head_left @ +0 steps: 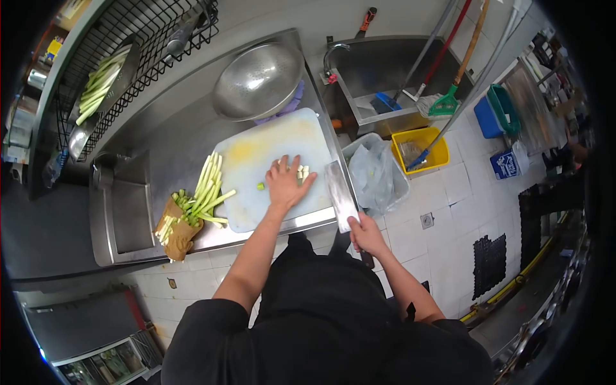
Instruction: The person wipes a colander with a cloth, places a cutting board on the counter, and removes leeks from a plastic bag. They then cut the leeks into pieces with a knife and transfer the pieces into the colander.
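Observation:
My left hand (289,183) lies open on a white cutting board (260,208), its fingers spread. Small pale cut pieces (303,172) show beside its fingers, and a green bit (260,186) is on the board to its left. My right hand (367,235) grips a cleaver (340,192) by its dark handle. The broad blade points away from me, over the right edge of the board. Long pale green stalks (208,186) rest at the board's left edge, by a torn brown paper wrapping (181,240) with more cut stalks.
A large steel bowl (256,83) stands behind the board on the steel counter (179,135). To the right are a bin with a clear bag (372,173), a yellow bucket (436,147) and a deep sink (359,77) with long-handled tools. A wire rack (157,38) hangs at upper left.

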